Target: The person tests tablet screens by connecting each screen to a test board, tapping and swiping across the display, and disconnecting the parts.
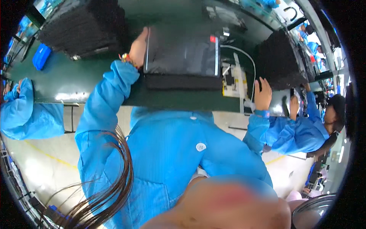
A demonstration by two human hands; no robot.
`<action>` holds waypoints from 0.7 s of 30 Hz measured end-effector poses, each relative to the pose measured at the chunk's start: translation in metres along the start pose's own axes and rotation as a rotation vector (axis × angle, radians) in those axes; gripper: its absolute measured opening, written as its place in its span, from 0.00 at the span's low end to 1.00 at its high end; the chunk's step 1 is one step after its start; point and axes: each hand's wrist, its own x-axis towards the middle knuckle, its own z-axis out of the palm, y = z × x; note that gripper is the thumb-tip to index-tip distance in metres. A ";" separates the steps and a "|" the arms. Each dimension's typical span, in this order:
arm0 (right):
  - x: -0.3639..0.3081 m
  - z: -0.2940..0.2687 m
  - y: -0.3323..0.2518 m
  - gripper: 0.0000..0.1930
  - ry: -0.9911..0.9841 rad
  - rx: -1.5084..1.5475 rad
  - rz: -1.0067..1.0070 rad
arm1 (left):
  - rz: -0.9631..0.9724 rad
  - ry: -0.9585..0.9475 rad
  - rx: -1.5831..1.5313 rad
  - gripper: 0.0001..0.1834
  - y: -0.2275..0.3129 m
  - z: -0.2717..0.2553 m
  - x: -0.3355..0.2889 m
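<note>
A dark flat tablet-like screen [182,55] with a red mark in its upper right corner lies over a black foam pad [183,83] in front of me. My left hand [138,49] grips the screen's left edge, its thumb not clearly visible. At the table's front edge, my right hand [263,95] is open, fingers raised and apart. Beside that hand runs a white cable [252,63], which curves from near the screen's upper right. Between screen and cable sits a white-and-yellow fixture [230,81] with a small dark part on it.
Black foam stacks stand at the left [84,28] and right [280,57] of the dark green table [110,89]. A blue object [42,56] lies far left. A person in blue [301,131] works close on my right; another blue sleeve [26,114] shows at left.
</note>
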 end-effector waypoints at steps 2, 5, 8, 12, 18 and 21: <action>-0.005 0.011 0.001 0.19 0.032 0.015 -0.005 | 0.007 0.007 0.026 0.25 -0.002 -0.003 0.002; -0.008 0.019 0.004 0.20 0.103 -0.034 0.003 | 0.043 0.062 0.119 0.24 0.000 -0.001 0.005; -0.007 0.026 0.009 0.20 0.185 -0.118 0.026 | 0.081 0.034 0.134 0.25 -0.004 0.003 -0.001; -0.007 0.029 0.014 0.20 0.097 -0.014 0.093 | 0.106 0.080 0.148 0.24 -0.005 0.000 0.001; -0.006 0.029 0.014 0.19 0.095 -0.042 0.088 | 0.091 0.061 0.126 0.24 -0.006 -0.013 0.013; -0.005 0.032 0.017 0.19 0.095 -0.062 0.073 | 0.089 0.042 0.157 0.25 -0.005 -0.018 0.017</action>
